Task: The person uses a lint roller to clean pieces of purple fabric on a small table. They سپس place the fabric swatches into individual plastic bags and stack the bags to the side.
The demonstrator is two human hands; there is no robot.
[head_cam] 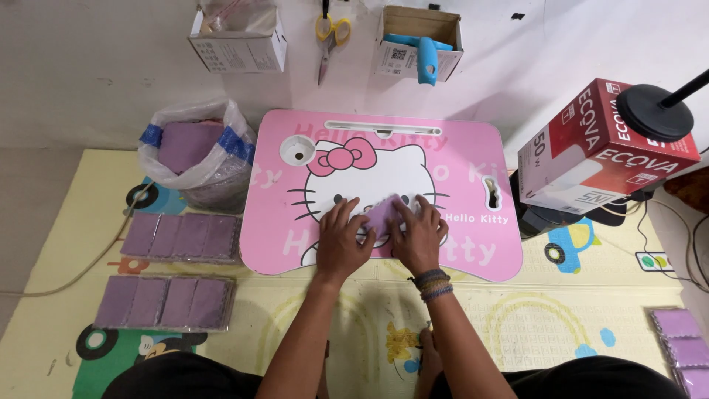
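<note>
We see both hands flat on a small purple packet [383, 216] at the middle of the frame. It lies on a pink lap counter [458, 159] with a white cat picture. Left hand [342, 241] is spread, palm down, fingers on the packet's left edge. Right hand [419, 236] is also spread, palm down, covering the packet's right side; beaded bracelets [432, 284] sit on that wrist. Neither hand is closed around anything; both press on top. Most of the packet is hidden, so we can't tell its full shape.

The counter stands on a yellow play mat [354, 310] printed with cartoon shapes.

Left of frame: two flat rows of purple packets [181, 236] [164, 303] on the mat, just beside the counter's left edge. Above them, a clear plastic bag [199, 159] holds more purple packets and touches the counter's upper left corner.

Lower right corner: more purple packets [683, 343], partly cut off.

Right of frame: a red and white carton [602, 148], tilted, with a black round lamp base [653, 111] at its upper corner.

Top of frame, on the wall: a white box [240, 37], yellow-handled scissors [330, 37] and a cardboard box [417, 41] with a blue tool [426, 59] hanging out.
</note>
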